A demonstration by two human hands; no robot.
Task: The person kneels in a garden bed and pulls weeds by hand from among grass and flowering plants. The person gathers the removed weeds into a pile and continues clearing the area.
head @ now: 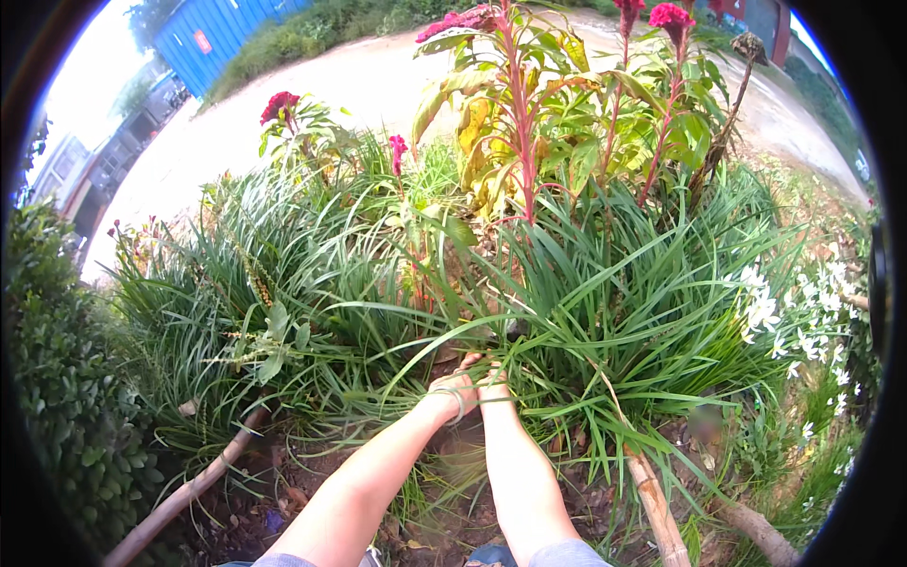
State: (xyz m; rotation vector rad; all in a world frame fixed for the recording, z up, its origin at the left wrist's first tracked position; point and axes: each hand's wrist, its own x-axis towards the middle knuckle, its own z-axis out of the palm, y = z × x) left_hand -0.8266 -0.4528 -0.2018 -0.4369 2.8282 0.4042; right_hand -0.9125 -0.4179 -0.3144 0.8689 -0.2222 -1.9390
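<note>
Both arms reach forward into strap-leaved grassy plants, and my two hands meet side by side low at the edge of a green clump (pixel 602 312). My left hand (pixel 455 386), with a pale bangle (pixel 459 411) at the wrist, points its fingers towards the clump's base. Close against it on the right, my right hand (pixel 494 383) is among the same long leaves. Blades cross over the fingers, so their grip is partly hidden. Brown soil (pixel 453 443) with dry leaf litter lies under the wrists.
Wooden poles flank me, one at left (pixel 205 471) and one at right (pixel 655 503). Tall red-stemmed cockscomb plants (pixel 521 120) rise ahead. White flowers (pixel 762 312) grow at right, a leafy shrub (pixel 78 383) at left. Beyond runs a pale path (pixel 340 78) beside a blue metal wall (pixel 212 35).
</note>
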